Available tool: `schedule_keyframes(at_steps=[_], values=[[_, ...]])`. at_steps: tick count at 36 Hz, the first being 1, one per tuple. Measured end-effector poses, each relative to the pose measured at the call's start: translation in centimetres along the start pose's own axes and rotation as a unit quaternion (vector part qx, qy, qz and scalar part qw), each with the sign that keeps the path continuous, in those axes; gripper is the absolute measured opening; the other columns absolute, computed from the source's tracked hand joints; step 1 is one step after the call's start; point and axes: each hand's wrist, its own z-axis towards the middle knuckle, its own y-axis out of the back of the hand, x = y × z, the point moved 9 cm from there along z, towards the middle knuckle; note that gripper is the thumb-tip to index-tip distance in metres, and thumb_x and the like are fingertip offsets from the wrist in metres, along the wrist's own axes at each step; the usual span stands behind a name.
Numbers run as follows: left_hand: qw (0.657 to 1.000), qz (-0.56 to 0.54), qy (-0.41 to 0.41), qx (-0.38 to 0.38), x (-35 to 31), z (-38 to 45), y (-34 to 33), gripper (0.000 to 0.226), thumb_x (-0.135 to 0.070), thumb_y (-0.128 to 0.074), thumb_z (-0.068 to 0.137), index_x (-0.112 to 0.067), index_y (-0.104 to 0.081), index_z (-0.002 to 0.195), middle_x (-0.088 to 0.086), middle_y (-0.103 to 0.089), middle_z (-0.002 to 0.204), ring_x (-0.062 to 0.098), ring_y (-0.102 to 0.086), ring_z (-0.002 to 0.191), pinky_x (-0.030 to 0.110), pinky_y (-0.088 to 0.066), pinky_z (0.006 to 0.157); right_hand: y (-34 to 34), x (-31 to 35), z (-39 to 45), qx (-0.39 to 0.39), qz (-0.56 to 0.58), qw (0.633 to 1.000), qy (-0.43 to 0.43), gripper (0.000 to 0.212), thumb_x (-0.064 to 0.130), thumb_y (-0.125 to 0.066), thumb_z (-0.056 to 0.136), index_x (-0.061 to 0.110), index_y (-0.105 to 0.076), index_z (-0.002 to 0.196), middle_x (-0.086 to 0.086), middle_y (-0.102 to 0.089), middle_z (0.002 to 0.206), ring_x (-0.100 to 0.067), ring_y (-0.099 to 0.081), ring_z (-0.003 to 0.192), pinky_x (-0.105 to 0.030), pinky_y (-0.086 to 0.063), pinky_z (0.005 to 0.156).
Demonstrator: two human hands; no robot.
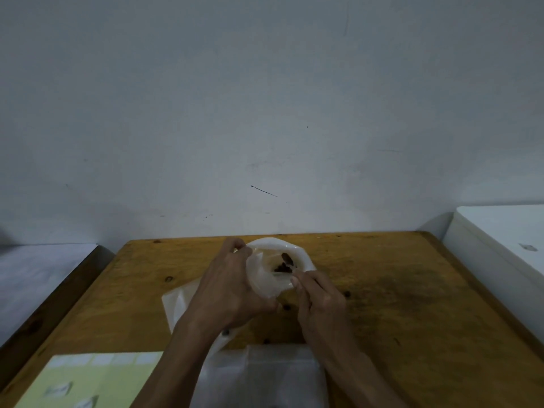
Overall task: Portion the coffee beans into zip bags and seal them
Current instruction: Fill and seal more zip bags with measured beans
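Nearest the cam, bottom centre of frame: a stack of clear zip bags (265, 375) lying flat on the wooden surface (412, 290), partly hidden btwn the two forearms. Bottom left: a pale yellow-green sheet (97, 381) w/ small pics on it, flat on the surface.

Centre frame: both hands up at a translucent white bag (275, 263), held w/ its mouth open toward the cam. Left hand (229, 290) grips the bag's left side, fingers curled round the plastic, thumb up near the rim. Right hand (321, 301) pinches the near right edge of the mouth btwn thumb and fingers. Hands are close together, bag btwn them, so both clamped on the same bag.

Coffee beans (284, 263): a small dark clump visible inside the bag through the open mouth. A few loose dark beans (347, 294) lie on the surface just beside the right hand; others near the bag's lower edge, too small to count.

Under the left forearm, centre left: a white flat thing (176, 304), prob a tray or lid, can't tell which. Right edge of frame: a white box-like unit (500, 240) beside the surface. Left edge: a grey-white top w/ dark wooden side (44, 278). Upper frame: plain wall (265, 98) w/ a dark streak.
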Motion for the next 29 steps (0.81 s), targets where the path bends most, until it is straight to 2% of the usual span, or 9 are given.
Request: schedule_keyframes(at_steps=[3, 6, 9, 11, 15, 18, 25, 27, 29], values=[[1.000, 0.001, 0.001, 0.002, 0.1, 0.0, 0.0, 0.097, -0.059, -0.088, 0.050, -0.020, -0.052, 0.131, -0.010, -0.034, 0.132, 0.007, -0.041, 0.101, 0.021, -0.040, 0.079, 0.3, 0.2, -0.1, 0.009, -0.018, 1.000, 0.017, 0.032, 0.026, -0.047, 0.102, 0.010, -0.069, 0.118, -0.002, -0.065, 0.109, -0.011, -0.064, 0.086, -0.023, -0.058, 0.070], [1.000, 0.000, 0.000, 0.004, 0.0, 0.0, -0.1, 0.096, -0.059, -0.088, 0.050, -0.021, -0.053, 0.131, -0.010, -0.034, 0.132, 0.007, -0.042, 0.101, 0.021, -0.041, 0.079, -0.5, -0.4, -0.3, 0.036, -0.069, 0.997, 0.030, 0.023, 0.014, -0.059, 0.099, 0.008, -0.069, 0.119, -0.006, -0.065, 0.108, -0.018, -0.066, 0.082, -0.029, -0.059, 0.065], [1.000, 0.000, 0.000, 0.009, -0.1, 0.0, -0.2, 0.096, -0.058, -0.088, 0.051, -0.021, -0.052, 0.132, -0.009, -0.033, 0.134, 0.007, -0.042, 0.103, 0.021, -0.041, 0.080, -1.3, -1.2, -0.3, 0.056, -0.087, 0.994, 0.016, 0.019, 0.013, -0.066, 0.096, 0.010, -0.071, 0.114, -0.005, -0.064, 0.103, -0.017, -0.064, 0.074, -0.026, -0.056, 0.059], [1.000, 0.002, 0.001, 0.012, -0.2, 0.1, -0.3, 0.097, -0.058, -0.088, 0.051, -0.020, -0.051, 0.133, -0.009, -0.033, 0.135, 0.007, -0.041, 0.104, 0.021, -0.040, 0.081, -1.4, -1.3, -0.1, 0.051, -0.087, 0.995, 0.013, 0.018, 0.012, -0.067, 0.095, 0.011, -0.072, 0.112, -0.005, -0.064, 0.101, -0.015, -0.062, 0.071, -0.024, -0.054, 0.056], [1.000, 0.002, 0.002, 0.012, -0.2, 0.1, -0.3, 0.100, -0.058, -0.088, 0.052, -0.019, -0.050, 0.136, -0.009, -0.032, 0.138, 0.006, -0.039, 0.106, 0.021, -0.041, 0.084, -1.0, -1.0, 0.1, 0.029, -0.045, 0.999, 0.001, 0.016, 0.015, -0.060, 0.098, 0.010, -0.072, 0.108, -0.003, -0.064, 0.098, -0.013, -0.060, 0.070, -0.030, -0.054, 0.054], [1.000, 0.000, -0.001, 0.009, -0.3, 0.0, -0.2, 0.099, -0.058, -0.088, 0.051, -0.019, -0.051, 0.134, -0.008, -0.034, 0.137, 0.007, -0.041, 0.106, 0.021, -0.042, 0.083, -0.8, -0.8, 0.1, 0.024, -0.047, 0.999, 0.010, 0.015, 0.011, -0.064, 0.096, 0.009, -0.071, 0.109, -0.004, -0.065, 0.100, -0.015, -0.062, 0.071, -0.031, -0.056, 0.055], [1.000, 0.001, 0.001, 0.011, -0.3, 0.1, -0.3, 0.099, -0.059, -0.088, 0.050, -0.018, -0.052, 0.132, -0.008, -0.034, 0.136, 0.009, -0.044, 0.106, 0.024, -0.046, 0.084, -2.2, -1.8, 0.0, 0.056, -0.078, 0.995, 0.006, 0.037, -0.003, -0.076, 0.083, 0.011, -0.071, 0.116, -0.007, -0.067, 0.104, -0.020, -0.066, 0.075, -0.027, -0.058, 0.058], [1.000, 0.002, 0.002, 0.010, -0.2, 0.2, -0.3, 0.098, -0.058, -0.088, 0.050, -0.018, -0.052, 0.133, -0.008, -0.034, 0.136, 0.008, -0.044, 0.106, 0.022, -0.044, 0.083, -1.8, -1.7, 0.3, 0.040, -0.046, 0.998, -0.013, 0.023, 0.005, -0.069, 0.091, 0.011, -0.072, 0.113, -0.003, -0.066, 0.101, -0.012, -0.062, 0.074, -0.021, -0.055, 0.060], [1.000, -0.001, 0.006, 0.010, -0.1, 0.1, -0.3, 0.099, -0.057, -0.088, 0.051, -0.017, -0.051, 0.134, -0.008, -0.033, 0.137, 0.008, -0.043, 0.107, 0.023, -0.044, 0.084, -0.7, -1.6, 0.5, 0.003, -0.004, 0.999, -0.049, 0.019, 0.014, -0.062, 0.097, 0.010, -0.074, 0.111, 0.003, -0.063, 0.095, 0.000, -0.053, 0.070, -0.006, -0.045, 0.062]])
